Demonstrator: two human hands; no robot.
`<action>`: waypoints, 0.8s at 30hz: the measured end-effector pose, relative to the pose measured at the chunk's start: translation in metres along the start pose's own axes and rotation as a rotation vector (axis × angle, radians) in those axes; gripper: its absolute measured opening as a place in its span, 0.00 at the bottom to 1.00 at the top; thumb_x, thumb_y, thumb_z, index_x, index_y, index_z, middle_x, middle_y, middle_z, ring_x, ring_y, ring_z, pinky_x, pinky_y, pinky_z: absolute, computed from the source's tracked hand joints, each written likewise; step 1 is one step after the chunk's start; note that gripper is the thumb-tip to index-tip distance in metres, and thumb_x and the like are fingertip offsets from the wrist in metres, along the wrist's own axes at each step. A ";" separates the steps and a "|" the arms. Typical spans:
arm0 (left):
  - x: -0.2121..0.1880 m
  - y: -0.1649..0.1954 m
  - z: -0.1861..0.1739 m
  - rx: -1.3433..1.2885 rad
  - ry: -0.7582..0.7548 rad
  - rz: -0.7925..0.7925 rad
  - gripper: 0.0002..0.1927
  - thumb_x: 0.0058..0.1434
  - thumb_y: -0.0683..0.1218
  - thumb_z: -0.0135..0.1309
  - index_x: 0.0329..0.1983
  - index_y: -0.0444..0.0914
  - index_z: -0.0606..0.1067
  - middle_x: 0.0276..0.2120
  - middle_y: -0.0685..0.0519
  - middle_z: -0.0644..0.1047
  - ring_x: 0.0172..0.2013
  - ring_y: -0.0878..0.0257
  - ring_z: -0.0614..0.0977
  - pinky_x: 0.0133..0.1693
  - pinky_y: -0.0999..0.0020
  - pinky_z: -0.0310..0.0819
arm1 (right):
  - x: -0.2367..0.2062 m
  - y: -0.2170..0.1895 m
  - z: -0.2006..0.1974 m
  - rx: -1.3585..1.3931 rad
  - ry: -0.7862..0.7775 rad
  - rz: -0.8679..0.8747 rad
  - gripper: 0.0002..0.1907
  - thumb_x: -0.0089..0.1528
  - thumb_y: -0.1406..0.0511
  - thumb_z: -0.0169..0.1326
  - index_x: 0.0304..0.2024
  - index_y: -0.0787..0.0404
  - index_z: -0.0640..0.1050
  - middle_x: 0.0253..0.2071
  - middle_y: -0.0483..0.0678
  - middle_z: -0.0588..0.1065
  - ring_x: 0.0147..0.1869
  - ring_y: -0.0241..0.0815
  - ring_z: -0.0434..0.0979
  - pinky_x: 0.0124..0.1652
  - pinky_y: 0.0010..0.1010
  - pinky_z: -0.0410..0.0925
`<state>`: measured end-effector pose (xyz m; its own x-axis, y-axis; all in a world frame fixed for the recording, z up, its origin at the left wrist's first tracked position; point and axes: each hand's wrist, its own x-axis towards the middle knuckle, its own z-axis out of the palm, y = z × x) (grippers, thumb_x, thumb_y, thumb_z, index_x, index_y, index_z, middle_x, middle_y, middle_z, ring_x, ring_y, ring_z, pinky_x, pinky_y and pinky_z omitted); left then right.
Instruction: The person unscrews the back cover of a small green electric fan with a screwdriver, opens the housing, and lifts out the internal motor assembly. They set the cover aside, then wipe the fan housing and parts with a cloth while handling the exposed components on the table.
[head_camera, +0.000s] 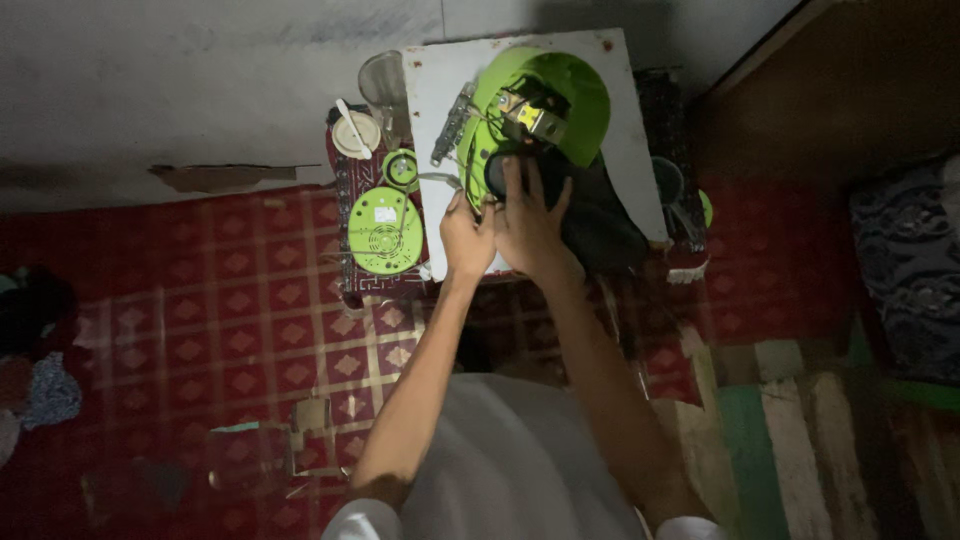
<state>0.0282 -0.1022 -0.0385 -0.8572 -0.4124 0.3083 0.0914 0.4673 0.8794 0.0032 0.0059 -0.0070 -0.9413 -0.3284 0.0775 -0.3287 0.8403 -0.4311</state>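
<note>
A green plastic appliance housing (570, 95) lies opened on a white board (440, 90), with a small motor and wires (530, 115) showing inside. My right hand (527, 222) rests on a dark round part at the housing's lower edge, fingers spread over it. Beside it, my left hand (466, 240) pinches something small at the housing's rim; what it grips is too small to make out. A black cloth or bag (605, 225) lies under the right hand's side.
A round green cover plate (385, 232) and a smaller green ring (401, 168) lie left of the board. A white bowl with a tool (355, 133), a glass (382, 78), a red patterned mat (250, 300), and a grey wall (150, 80) surround the spot.
</note>
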 end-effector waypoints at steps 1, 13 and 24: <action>0.001 0.002 0.000 -0.013 0.001 -0.016 0.10 0.61 0.42 0.58 0.39 0.29 0.76 0.32 0.37 0.78 0.27 0.43 0.79 0.32 0.54 0.72 | -0.001 0.000 0.001 0.043 0.007 0.019 0.37 0.69 0.59 0.44 0.76 0.62 0.48 0.76 0.51 0.58 0.82 0.53 0.46 0.69 0.75 0.28; 0.003 0.004 -0.005 0.202 -0.002 0.287 0.29 0.64 0.44 0.51 0.61 0.17 0.67 0.41 0.29 0.76 0.35 0.37 0.80 0.37 0.52 0.76 | 0.021 -0.048 -0.009 -0.074 -0.008 0.226 0.51 0.69 0.39 0.33 0.72 0.79 0.50 0.74 0.72 0.55 0.83 0.70 0.42 0.73 0.68 0.28; -0.002 -0.010 -0.001 -0.042 -0.104 -0.190 0.23 0.76 0.49 0.35 0.40 0.27 0.74 0.34 0.32 0.78 0.36 0.38 0.79 0.43 0.51 0.73 | -0.003 -0.047 -0.008 0.006 -0.033 0.206 0.50 0.67 0.40 0.35 0.74 0.73 0.45 0.78 0.66 0.42 0.83 0.66 0.34 0.67 0.75 0.27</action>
<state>0.0297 -0.1070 -0.0476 -0.9086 -0.4060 0.0982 -0.0577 0.3549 0.9331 0.0208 -0.0297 0.0203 -0.9855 -0.1640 -0.0427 -0.1288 0.8887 -0.4400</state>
